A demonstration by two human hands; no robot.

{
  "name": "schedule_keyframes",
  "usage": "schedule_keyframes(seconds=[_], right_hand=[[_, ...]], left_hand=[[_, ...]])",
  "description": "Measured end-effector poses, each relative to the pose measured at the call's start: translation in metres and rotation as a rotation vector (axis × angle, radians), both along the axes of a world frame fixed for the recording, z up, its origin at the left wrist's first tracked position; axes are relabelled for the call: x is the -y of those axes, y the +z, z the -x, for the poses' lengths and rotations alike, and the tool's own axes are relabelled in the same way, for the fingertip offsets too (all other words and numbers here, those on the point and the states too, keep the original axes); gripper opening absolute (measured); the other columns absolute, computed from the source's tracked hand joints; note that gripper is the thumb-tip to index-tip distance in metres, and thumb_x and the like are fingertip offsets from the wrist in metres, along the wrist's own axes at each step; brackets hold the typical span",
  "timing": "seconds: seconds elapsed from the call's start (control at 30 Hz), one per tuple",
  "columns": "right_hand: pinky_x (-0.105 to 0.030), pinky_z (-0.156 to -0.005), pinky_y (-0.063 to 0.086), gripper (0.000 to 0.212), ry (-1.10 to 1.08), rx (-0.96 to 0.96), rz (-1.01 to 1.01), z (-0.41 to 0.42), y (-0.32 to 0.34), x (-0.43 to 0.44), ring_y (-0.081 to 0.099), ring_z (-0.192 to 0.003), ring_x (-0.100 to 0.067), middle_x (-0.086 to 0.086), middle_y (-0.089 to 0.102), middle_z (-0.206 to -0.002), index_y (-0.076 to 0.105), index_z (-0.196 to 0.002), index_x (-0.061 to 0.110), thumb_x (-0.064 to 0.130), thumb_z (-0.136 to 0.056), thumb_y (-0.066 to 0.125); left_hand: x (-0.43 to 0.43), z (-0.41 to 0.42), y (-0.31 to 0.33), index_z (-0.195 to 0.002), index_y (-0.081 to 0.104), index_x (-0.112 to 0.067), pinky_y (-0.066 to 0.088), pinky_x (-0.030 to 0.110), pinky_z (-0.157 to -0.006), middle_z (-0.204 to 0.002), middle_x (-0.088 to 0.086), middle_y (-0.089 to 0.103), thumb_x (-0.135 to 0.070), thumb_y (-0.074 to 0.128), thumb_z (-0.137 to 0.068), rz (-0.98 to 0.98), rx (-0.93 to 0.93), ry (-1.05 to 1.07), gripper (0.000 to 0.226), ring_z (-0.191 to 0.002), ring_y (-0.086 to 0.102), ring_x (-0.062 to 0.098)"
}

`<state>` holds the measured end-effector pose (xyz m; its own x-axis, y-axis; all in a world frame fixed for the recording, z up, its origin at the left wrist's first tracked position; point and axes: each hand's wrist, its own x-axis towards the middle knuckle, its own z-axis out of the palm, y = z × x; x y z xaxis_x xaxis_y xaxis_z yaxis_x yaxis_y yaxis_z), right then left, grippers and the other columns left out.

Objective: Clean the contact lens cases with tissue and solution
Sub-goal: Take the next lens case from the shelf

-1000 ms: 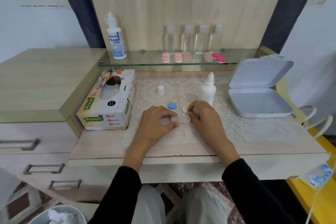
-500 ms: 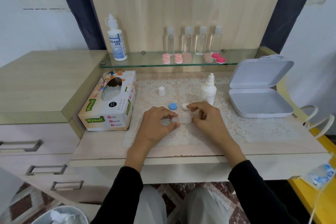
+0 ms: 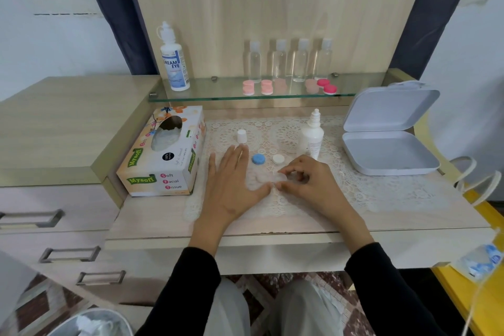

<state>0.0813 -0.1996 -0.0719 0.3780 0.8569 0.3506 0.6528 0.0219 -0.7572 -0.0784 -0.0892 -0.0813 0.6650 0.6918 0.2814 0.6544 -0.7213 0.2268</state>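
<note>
My right grip [image 3: 308,188] pinched one end of the clear lens case [image 3: 270,179], on the surface [image 3: 409,213] just in front of the solution bottle [image 3: 312,136]; my left grip [image 3: 231,185] lay flat, released. Light, stiff, slick plastic, I judged: hold its rims.

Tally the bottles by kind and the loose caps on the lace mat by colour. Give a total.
Clear plastic bottles on the glass shelf: 4
White labelled solution bottles: 2
Blue round plastic caps: 1
White plastic caps: 2
Total: 9
</note>
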Motion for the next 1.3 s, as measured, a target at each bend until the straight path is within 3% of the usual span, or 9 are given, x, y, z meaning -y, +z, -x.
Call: schedule_keyframes(seconds=[0.1,0.33,0.7,0.9,1.1,1.3], right_hand=[[-0.009,-0.065,0.039,0.028,-0.014,0.01,-0.03,0.0,-0.001,0.001,0.053,-0.072,0.002,0.001,0.064,-0.085,0.076,-0.092,0.011,0.024,-0.069,0.086],[-0.011,-0.062,0.04,0.023,-0.065,0.024,-0.061,-0.001,-0.001,0.003,0.054,-0.068,-0.001,0.005,0.063,-0.076,0.077,-0.088,0.013,0.022,-0.069,0.086],[-0.018,-0.064,0.047,0.023,-0.185,-0.016,-0.084,-0.012,0.011,0.03,0.057,-0.069,-0.009,0.006,0.067,-0.08,0.075,-0.093,0.017,0.015,-0.071,0.083],[-0.01,-0.061,0.046,0.017,-0.319,-0.06,-0.163,-0.036,0.035,0.053,0.057,-0.062,-0.009,0.006,0.068,-0.073,0.074,-0.082,0.017,0.013,-0.069,0.084],[-0.01,-0.064,0.041,0.021,-0.506,-0.005,-0.126,-0.073,0.04,0.07,0.057,-0.062,-0.004,0.0,0.065,-0.071,0.073,-0.085,0.007,0.016,-0.07,0.084],[0.001,-0.063,0.037,0.021,-0.616,0.067,-0.082,-0.096,0.035,0.074,0.052,-0.063,0.016,0.002,0.061,-0.072,0.072,-0.088,0.004,0.013,-0.073,0.081]], left_hand=[[0.0,-0.004,0.0,-0.151,-0.005,-0.011,-0.01,0.044,-0.118,-0.16,0.002,-0.006,-0.089,0.009,-0.069,0.082,-0.161,0.015,0.113,-0.146,-0.01,0.012],[0.006,-0.005,0.004,-0.151,-0.003,-0.012,-0.007,0.043,-0.118,-0.16,0.001,-0.008,-0.084,0.001,-0.068,0.108,-0.226,0.029,0.11,-0.145,-0.012,0.01],[0.004,-0.004,0.002,-0.151,-0.005,-0.01,-0.008,0.04,-0.119,-0.16,0.003,-0.009,-0.056,0.009,-0.097,0.101,-0.234,0.015,0.072,-0.145,-0.013,0.012],[0.004,-0.004,0.004,-0.151,-0.002,-0.009,-0.008,0.036,-0.119,-0.16,0.004,-0.007,-0.041,0.009,-0.102,0.107,-0.206,0.017,0.059,-0.146,-0.011,0.012],[0.005,-0.004,0.005,-0.151,-0.002,-0.009,-0.008,0.035,-0.119,-0.16,0.004,-0.007,-0.04,0.01,-0.102,0.105,-0.207,0.02,0.058,-0.146,-0.01,0.011],[0.005,-0.004,0.004,-0.151,0.0,-0.01,-0.007,0.034,-0.119,-0.16,0.004,-0.006,-0.04,0.011,-0.102,0.1,-0.191,0.025,0.058,-0.146,-0.009,0.011]])
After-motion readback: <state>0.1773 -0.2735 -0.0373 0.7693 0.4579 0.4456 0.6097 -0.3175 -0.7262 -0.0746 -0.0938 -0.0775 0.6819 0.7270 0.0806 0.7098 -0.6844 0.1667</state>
